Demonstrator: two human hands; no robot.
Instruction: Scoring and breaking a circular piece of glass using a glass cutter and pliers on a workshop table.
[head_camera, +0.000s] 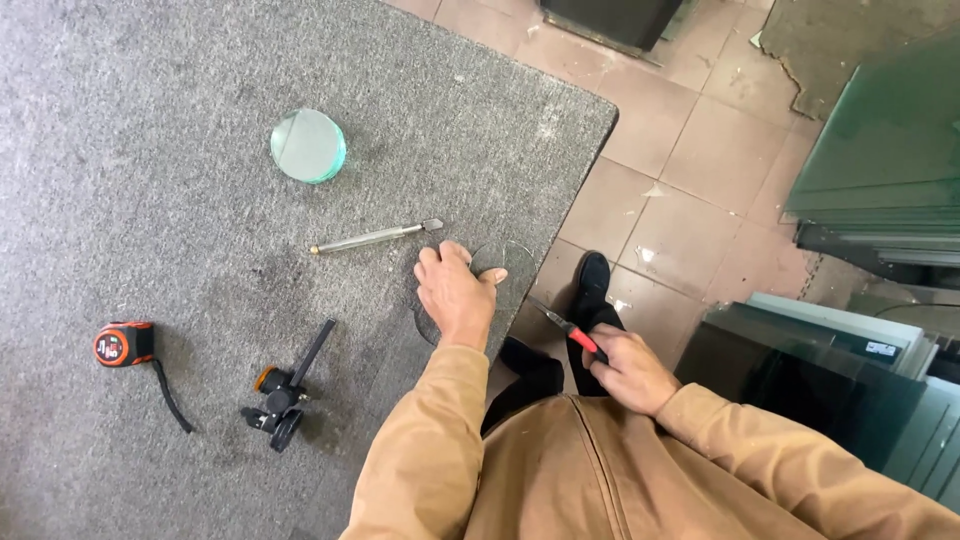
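My left hand (455, 293) lies flat on a clear round glass disc (505, 262) at the right edge of the grey felt-covered table (150, 150), with its fingers pressed on the glass. My right hand (628, 367) is off the table edge, gripping red-handled pliers (566, 325) whose dark jaws point toward the disc's rim. A slim metal glass cutter (375, 237) lies just beyond my left hand. Both sleeves are tan.
A stack of round greenish glass discs (308, 146) sits farther back. An orange tape measure (125, 345) and a black circle-cutter tool (285, 390) lie at the left. Large glass sheets (880, 150) lean at the right over the tiled floor (700, 170).
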